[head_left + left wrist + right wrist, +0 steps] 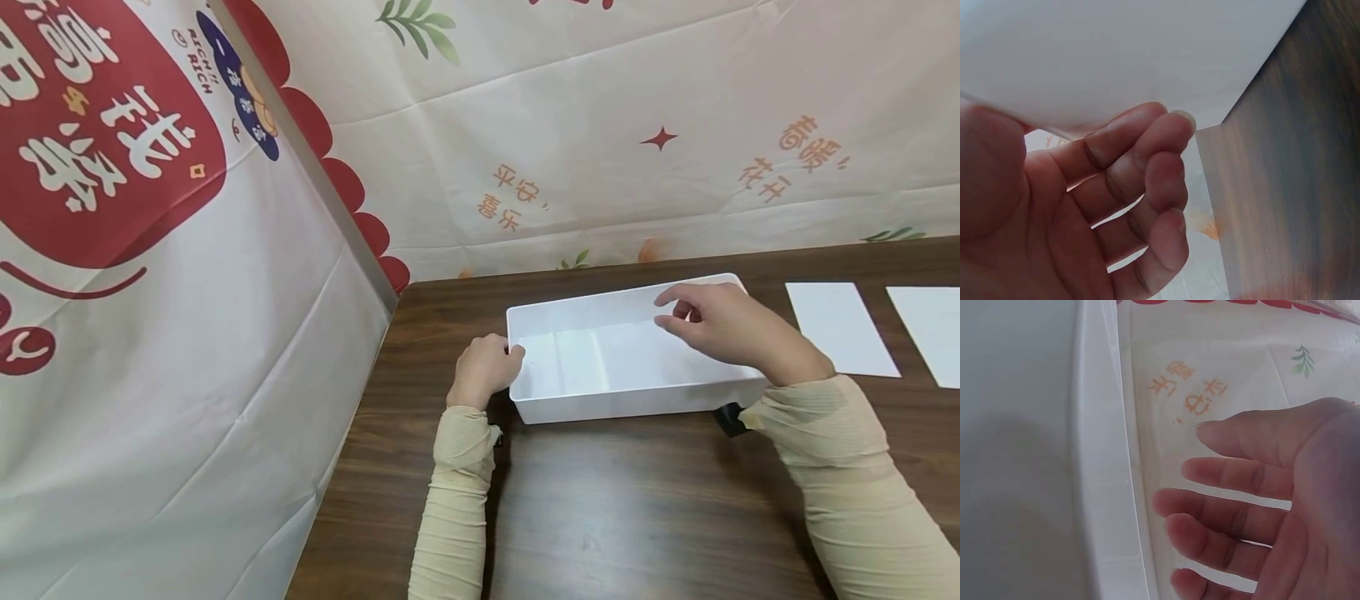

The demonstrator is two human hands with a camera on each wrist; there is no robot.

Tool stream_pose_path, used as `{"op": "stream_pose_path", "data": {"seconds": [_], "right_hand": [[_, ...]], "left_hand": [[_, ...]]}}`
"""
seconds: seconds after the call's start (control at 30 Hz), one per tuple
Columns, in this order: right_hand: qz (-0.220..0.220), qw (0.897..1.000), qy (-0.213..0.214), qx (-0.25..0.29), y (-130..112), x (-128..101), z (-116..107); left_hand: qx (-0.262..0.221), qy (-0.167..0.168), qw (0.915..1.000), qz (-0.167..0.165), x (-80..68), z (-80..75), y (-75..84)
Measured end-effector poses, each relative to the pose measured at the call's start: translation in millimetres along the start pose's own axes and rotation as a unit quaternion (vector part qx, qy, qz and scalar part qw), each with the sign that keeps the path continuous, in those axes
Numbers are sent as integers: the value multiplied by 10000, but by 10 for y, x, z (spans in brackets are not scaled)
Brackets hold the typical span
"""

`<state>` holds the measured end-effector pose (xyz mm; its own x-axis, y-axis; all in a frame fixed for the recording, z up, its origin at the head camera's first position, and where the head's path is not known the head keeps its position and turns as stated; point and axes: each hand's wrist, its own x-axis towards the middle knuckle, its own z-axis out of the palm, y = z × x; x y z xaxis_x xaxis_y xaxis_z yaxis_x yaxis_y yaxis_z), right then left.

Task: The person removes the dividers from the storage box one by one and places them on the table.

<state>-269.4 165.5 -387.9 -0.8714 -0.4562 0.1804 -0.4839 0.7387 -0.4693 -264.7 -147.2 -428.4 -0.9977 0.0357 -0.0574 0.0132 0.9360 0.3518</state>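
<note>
Left fingers (1147,156): curled, with the tips against the outer face of the bin's short end wall; in the head view the thumb seems to lie at the rim, so the left hand (483,367) looks to be gripping that end, though the thumb's hold is not plain.
Right fingers (1235,487): straight and slightly spread, holding nothing; the right hand (720,325) hovers over the bin's far rim toward the right end, and I cannot tell whether the fingertips touch the rim.
White plastic bin (622,412): shallow, rectangular and open-topped, lying flat on the table at the middle of the head view with its long side across; inside nothing shows.
Handling, as a judgement: it looks light and stiff, with thin walls that may flex a little if squeezed mid-span; the smooth plastic is likely slippery, so the rolled rim and the short ends near the corners are the surest places to take hold.
Table (600,517): dark wood grain, bearing the bin.
Paper sheets (840,327): two white sheets lying flat at 3 o'clock of the bin, apart from it.
Printed cloth (525,125): cream with red motifs, hanging from 9 round to 12 o'clock behind the table.
Sleeves (457,500): beige, ribbed, covering both forearms to the wrist.
</note>
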Motion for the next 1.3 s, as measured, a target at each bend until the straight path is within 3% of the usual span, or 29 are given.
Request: {"op": "stream_pose_path", "data": {"seconds": [0.53,1.0,1.3], "right_hand": [[-174,9989,-330,295,-291,172,151],[-521,9977,-190,385,-444,266,274],[-344,9985,-297,302,-480,300,346]], "left_hand": [[-13,-28,10000,7,-1,0,5],[-7,-17,10000,-17,8,-31,-7],[-1,-58,10000,-55,9,-23,-5]]}}
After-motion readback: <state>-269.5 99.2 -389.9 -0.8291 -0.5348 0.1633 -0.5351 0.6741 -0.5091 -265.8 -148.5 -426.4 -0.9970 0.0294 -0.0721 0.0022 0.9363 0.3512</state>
